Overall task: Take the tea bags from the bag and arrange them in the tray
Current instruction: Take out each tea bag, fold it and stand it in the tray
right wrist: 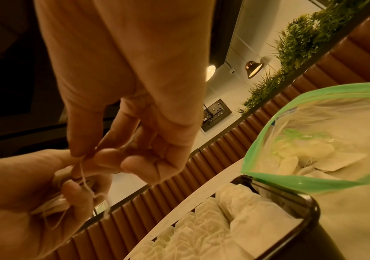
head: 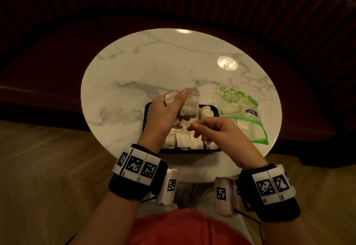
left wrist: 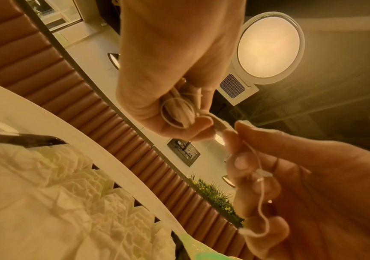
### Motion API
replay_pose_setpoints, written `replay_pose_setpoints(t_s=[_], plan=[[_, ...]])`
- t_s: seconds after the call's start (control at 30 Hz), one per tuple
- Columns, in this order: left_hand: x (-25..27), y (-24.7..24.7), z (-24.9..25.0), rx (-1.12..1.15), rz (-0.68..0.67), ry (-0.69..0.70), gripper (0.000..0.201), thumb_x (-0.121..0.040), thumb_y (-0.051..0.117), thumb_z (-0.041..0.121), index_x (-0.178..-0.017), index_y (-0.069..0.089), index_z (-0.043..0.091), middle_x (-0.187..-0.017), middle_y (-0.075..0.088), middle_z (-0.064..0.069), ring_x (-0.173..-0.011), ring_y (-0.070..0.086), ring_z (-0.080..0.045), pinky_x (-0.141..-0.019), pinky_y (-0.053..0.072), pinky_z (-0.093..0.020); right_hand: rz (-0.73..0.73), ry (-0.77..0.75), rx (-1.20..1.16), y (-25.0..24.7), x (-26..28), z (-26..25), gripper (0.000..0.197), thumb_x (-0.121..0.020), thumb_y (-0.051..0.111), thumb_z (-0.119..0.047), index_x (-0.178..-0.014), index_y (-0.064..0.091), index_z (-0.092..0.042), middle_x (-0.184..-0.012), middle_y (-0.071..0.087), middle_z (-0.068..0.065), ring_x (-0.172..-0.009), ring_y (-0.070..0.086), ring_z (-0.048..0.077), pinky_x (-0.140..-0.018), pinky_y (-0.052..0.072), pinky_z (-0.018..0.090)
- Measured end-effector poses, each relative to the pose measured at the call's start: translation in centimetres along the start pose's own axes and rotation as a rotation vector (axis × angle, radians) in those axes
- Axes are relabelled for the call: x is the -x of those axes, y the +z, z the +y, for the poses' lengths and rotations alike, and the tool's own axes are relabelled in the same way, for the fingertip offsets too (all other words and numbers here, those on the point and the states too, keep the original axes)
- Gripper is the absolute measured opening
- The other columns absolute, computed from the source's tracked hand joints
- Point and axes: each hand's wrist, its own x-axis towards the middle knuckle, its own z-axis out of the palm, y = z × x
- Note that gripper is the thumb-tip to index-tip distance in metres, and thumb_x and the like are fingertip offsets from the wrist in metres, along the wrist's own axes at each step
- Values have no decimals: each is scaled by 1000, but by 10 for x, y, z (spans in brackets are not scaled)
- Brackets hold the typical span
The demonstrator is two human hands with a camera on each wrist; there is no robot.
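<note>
Tea bags [head: 189,102] are bunched in the left hand [head: 165,110], which is raised just above the tray [head: 146,110], the landmark for all that follows. That hand's fingers are curled round a few bags, with one paper tag [head: 170,98] and a loop of string sticking out on the side away from the tray's middle. In the left wrist view the bunch [left wrist: 180,112] is pressed between thumb and curled fingers.

Over the near half of the tray, the right hand [head: 213,131] pinches a thin string [right wrist: 83,177] between thumb and forefinger, its other fingers loosely bent; the string runs to the bags in the left hand [right wrist: 23,202]. The left wrist view shows the same string [left wrist: 260,197] trailing across the right hand's fingers [left wrist: 241,161]. Which bag the string belongs to is hard to tell, as the strands tangle.

Inside the tray, white tea bags [head: 185,139] stand in close rows along the near side, and more lie at the far right corner [head: 207,113].

Just right of the tray lies the bag [head: 242,114], clear plastic with green edges, its open mouth [right wrist: 290,177] touching the tray's rim, and some tea bags [right wrist: 308,158] still inside. Tray and bag both rest on a round marble table [head: 134,67].
</note>
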Motion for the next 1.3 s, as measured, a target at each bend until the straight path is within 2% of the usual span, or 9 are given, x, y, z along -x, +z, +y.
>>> replay_pose_setpoints(t_s=[0.3,0.47,0.6,0.8,0.93,1.0,1.07,1.17,1.3], plan=[[-2,7,-2,-27,74,8,28,-95,63,28,-82,69,4,-74,68,-15,-60,63,-21,-40,43,-20,-89,-14,-22,8,0,5,19,-94,61,-23,-92,76,-10,-70,67,-8,-65,55,-1,-62,43,14],[-1,8,1,-30,81,-45,23,-95,63,26,-74,66,17,-79,73,-14,-76,72,-36,-40,43,-19,-139,35,-2,9,0,14,19,-94,62,-21,-100,76,-10,-74,69,-14,-64,56,-6,-61,41,9],[0,8,2,-38,55,-80,20,-94,63,26,-79,66,13,-86,72,-22,-80,71,-39,-40,43,-18,-140,57,-17,8,-1,22,16,-92,64,-21,-101,76,-15,-87,73,-9,-70,57,-3,-62,41,14],[-2,7,3,-40,13,-97,20,-93,65,22,-74,65,14,-63,64,-4,-70,69,-35,-38,38,-17,-184,74,-1,4,-4,31,17,-91,65,-15,-103,76,-10,-88,73,-9,-69,56,-2,-61,42,12],[-2,5,1,-134,-43,-90,18,-91,67,23,-81,66,8,-53,61,4,-46,58,-11,-39,38,-19,-174,65,82,-10,-12,24,13,-90,67,-17,-99,77,-17,-81,71,-4,-66,55,1,-61,43,15],[-1,3,0,-182,-63,-60,20,-91,68,24,-88,69,4,-55,61,3,-44,55,-8,-39,37,-19,-163,36,150,-22,-18,14,11,-89,67,-16,-91,77,-22,-76,71,-4,-65,56,0,-60,43,14],[0,3,0,-235,-83,-28,19,-90,68,25,-88,72,7,-59,64,-2,-48,56,-9,-41,38,-19,-172,19,225,-35,-23,1,13,-88,67,-16,-85,76,-26,-75,72,-3,-66,58,0,-62,45,17],[0,3,1,-272,-110,-18,17,-87,70,23,-84,74,6,-66,68,-11,-55,60,-17,-43,40,-23,-201,21,284,-52,-32,-14,9,-87,68,-17,-90,76,-18,-82,75,4,-74,62,8,-75,50,32],[0,3,1,-320,-146,0,24,-86,72,22,-81,72,-2,-59,61,-8,-49,52,-11,-41,36,-20,-257,8,350,-69,-44,-27,12,-87,69,-20,-95,77,-17,-91,75,7,-89,68,28,-91,51,46]])
